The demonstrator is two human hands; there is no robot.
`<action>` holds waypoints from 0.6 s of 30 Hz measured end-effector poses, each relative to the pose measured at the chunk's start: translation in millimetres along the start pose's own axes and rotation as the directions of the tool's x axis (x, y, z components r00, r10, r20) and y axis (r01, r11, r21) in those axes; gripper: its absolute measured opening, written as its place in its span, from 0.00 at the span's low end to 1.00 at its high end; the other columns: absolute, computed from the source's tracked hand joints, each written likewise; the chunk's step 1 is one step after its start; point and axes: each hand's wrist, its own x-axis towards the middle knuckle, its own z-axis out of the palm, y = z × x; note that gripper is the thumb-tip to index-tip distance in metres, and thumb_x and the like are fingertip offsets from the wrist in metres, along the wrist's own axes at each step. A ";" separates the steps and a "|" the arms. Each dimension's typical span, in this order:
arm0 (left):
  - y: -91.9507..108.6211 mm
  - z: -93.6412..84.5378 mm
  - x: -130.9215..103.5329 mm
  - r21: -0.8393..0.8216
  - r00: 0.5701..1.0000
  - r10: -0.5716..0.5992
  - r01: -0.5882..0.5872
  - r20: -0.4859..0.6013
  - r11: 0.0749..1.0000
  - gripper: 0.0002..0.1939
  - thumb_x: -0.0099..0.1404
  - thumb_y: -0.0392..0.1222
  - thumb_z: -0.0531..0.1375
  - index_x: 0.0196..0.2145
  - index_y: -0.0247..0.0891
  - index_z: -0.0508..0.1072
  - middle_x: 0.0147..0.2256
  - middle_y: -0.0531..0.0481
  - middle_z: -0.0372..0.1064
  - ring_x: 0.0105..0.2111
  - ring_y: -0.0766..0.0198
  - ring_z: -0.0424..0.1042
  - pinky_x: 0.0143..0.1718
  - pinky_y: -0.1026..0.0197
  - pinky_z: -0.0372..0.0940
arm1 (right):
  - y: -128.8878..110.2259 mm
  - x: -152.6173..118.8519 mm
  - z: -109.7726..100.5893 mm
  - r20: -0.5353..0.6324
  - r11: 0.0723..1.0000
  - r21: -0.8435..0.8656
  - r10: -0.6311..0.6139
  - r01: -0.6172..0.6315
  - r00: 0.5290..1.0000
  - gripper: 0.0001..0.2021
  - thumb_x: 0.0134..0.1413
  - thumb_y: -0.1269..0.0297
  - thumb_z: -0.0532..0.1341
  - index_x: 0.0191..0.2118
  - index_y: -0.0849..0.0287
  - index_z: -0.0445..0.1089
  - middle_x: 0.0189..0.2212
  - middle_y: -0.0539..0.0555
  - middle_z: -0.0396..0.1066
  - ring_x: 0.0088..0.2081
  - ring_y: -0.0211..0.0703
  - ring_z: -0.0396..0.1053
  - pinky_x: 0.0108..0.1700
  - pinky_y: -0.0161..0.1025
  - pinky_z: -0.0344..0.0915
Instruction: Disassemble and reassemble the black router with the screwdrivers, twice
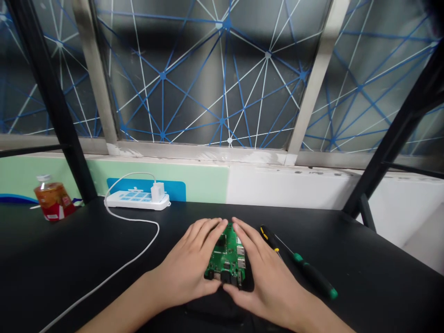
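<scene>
A green circuit board (227, 256) with silver ports along its right side and dark connectors at its near edge is between my two hands. My left hand (190, 261) curves around the board's left side, thumb at the near edge and fingers along the far left. On the opposite side, my right hand (265, 268) closes round the board in the same way. The fingertips of both hands nearly meet beyond the board. Something dark lies under and in front of the board; I cannot make out what it is.
Right of my right hand lies a screwdriver with a black and green handle (315, 276), beside a black and yellow tool handle (268, 235). At the back left are a white power strip (133, 200) with a plugged-in charger, a white cable (114, 273) and a drink bottle (53, 201).
</scene>
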 end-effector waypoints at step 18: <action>-9.3 13.4 -14.9 -0.364 0.957 0.138 -0.228 -0.257 0.903 0.63 0.50 0.52 0.74 0.67 0.54 0.33 0.63 0.39 0.45 0.63 0.38 0.53 0.62 0.39 0.57 | 3.1 -0.6 12.5 0.148 0.950 0.294 0.063 -0.105 0.987 0.62 0.45 0.57 0.71 0.70 0.48 0.20 0.71 0.66 0.42 0.68 0.67 0.49 0.64 0.66 0.56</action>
